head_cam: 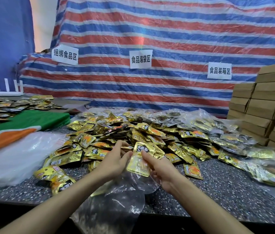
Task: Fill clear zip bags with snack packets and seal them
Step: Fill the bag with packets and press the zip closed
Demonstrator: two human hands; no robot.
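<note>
The pile of snack packets (143,132) spreads out just beyond both your hands. It is loose, glossy foil that will slide and shift when you dig in. Below your wrists the clear zip bag (116,205) hangs over the edge of the table (221,184). It is thin, limp film that looks almost weightless and will fold shut unless you hold its mouth apart. Grip it by the stiffer zip strip at the rim, not the soft wall.

Between your palms sit the held packets (139,164), partly inside the bag's mouth. They look light, flat and slippery, so take them by the sealed edges, where the foil is firmest.

Your right hand (158,168) pinches those packets, thumb on top and fingers beneath. Your left hand (114,161) lies against the bag's mouth on the other side, fingers reaching toward the pile. I cannot tell whether it actually grips the film.
</note>
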